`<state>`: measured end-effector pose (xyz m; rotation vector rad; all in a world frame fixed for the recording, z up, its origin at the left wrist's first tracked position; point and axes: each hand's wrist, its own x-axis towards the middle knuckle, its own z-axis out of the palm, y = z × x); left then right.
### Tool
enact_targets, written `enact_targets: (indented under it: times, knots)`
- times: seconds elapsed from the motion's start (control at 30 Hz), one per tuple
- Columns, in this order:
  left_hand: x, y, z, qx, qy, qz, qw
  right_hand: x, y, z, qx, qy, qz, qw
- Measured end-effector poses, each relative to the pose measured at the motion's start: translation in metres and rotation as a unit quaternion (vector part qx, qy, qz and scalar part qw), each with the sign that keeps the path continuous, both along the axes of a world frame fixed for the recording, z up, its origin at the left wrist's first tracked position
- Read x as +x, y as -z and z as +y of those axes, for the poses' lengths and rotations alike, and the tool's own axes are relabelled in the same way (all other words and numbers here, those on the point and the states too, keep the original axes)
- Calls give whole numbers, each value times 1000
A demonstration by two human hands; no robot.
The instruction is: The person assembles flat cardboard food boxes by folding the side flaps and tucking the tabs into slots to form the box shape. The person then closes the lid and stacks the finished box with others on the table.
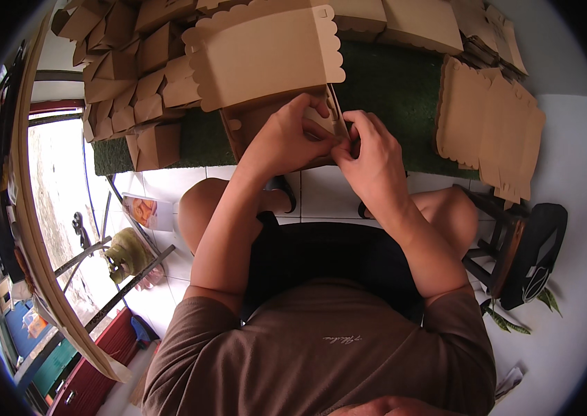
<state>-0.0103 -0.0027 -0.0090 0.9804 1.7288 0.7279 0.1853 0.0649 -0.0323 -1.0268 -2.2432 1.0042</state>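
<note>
A brown cardboard box (266,59) with a scalloped lid raised stands on a green-covered table in front of me. Both hands meet at its near right corner. My left hand (293,132) reaches over the open tray, its thumb and fingers curled together against the right side wall. From outside that wall, my right hand (371,147) pinches the corner with thumb and forefinger. The fingertips of the two hands nearly touch there. The box's near edge is partly hidden behind my left wrist.
Several folded boxes (151,90) are piled at the left of the green table (394,97). A stack of flat cardboard blanks (491,125) overhangs its right end, and more cartons (422,24) line the back. A dark stool (505,243) stands at my right, a gas cylinder (127,253) at my left.
</note>
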Motion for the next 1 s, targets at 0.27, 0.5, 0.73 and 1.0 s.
enact_targets:
  times: [0.27, 0.5, 0.73, 1.0]
  knots:
    - [4, 9, -1, 24, -12, 24, 999, 5, 1, 10, -71, -23, 1, 997]
    - [5, 14, -2, 55, -27, 31, 998, 11, -10, 26, -156, -36, -59, 985]
    - [4, 0, -1, 24, -41, 22, 999, 12, -8, 31, -245, -41, -11, 969]
    - [20, -17, -8, 93, -51, 59, 993, 14, -7, 36, -348, -54, 4, 936]
